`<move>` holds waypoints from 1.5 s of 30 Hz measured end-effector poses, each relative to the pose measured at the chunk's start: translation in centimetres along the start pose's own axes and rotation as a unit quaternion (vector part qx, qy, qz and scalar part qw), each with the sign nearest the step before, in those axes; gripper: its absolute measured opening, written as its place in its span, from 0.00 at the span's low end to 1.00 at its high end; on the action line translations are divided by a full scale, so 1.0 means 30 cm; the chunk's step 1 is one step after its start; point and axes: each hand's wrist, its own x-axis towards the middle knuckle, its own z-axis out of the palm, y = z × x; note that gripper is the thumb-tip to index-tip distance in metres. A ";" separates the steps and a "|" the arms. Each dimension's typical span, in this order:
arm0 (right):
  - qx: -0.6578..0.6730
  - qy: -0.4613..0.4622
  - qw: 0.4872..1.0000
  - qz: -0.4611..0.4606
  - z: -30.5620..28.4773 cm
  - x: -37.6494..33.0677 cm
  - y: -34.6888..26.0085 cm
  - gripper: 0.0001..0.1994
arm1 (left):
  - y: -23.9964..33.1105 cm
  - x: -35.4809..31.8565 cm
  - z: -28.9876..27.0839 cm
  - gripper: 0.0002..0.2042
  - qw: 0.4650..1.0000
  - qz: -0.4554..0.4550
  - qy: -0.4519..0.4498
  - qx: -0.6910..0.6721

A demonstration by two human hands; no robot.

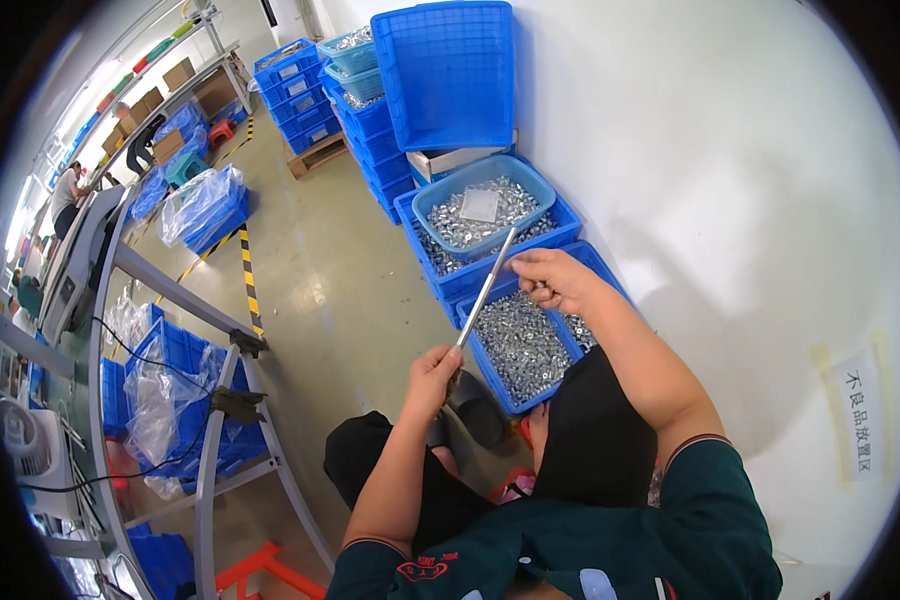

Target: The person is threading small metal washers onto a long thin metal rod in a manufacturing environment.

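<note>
My left hand (433, 378) is closed around the lower end of a thin, straight metal rod (487, 285). The rod slants up and away to the right, its tip over the near edge of a light-blue basket. Just right of the rod's upper part is my right hand (558, 278), fingers curled and thumb against forefinger. Whatever it pinches, if anything, is too small to make out. Below the hands, a blue divided bin (505, 398) holds many small silver metal parts (520, 340). The light-blue basket (545, 212) holds similar parts and a clear square lid (479, 205).
The basket rests on a larger blue crate (570, 222). Behind it an empty blue tray (445, 75) leans upright beside stacked crates (370, 125). A white wall (730, 150) bounds the right. Left stands a grey metal frame (205, 480) with plastic-wrapped crates (175, 395). People work far left.
</note>
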 end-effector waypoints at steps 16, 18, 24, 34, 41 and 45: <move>0.197 0.010 0.980 -0.016 -0.059 0.032 -0.011 0.12 | -0.015 -0.041 -0.037 0.11 0.997 0.005 0.009 0.076; 0.151 0.008 0.988 -0.019 -0.049 0.031 -0.012 0.11 | -0.017 -0.042 -0.040 0.11 0.996 0.007 0.009 0.085; -0.048 0.121 0.987 -0.098 0.000 0.019 -0.007 0.11 | -0.001 -0.050 -0.035 0.11 0.992 -0.008 0.018 0.121; 0.106 0.025 0.992 -0.070 0.004 -0.008 -0.034 0.08 | 0.016 -0.042 -0.039 0.11 0.994 -0.019 0.011 0.108; -0.045 0.077 0.991 -0.100 -0.027 -0.001 -0.017 0.09 | 0.005 -0.037 -0.032 0.11 0.995 -0.023 0.001 0.099; -0.049 0.050 0.997 -0.037 0.040 -0.010 -0.006 0.10 | 0.011 -0.033 -0.017 0.12 0.996 -0.005 0.011 0.091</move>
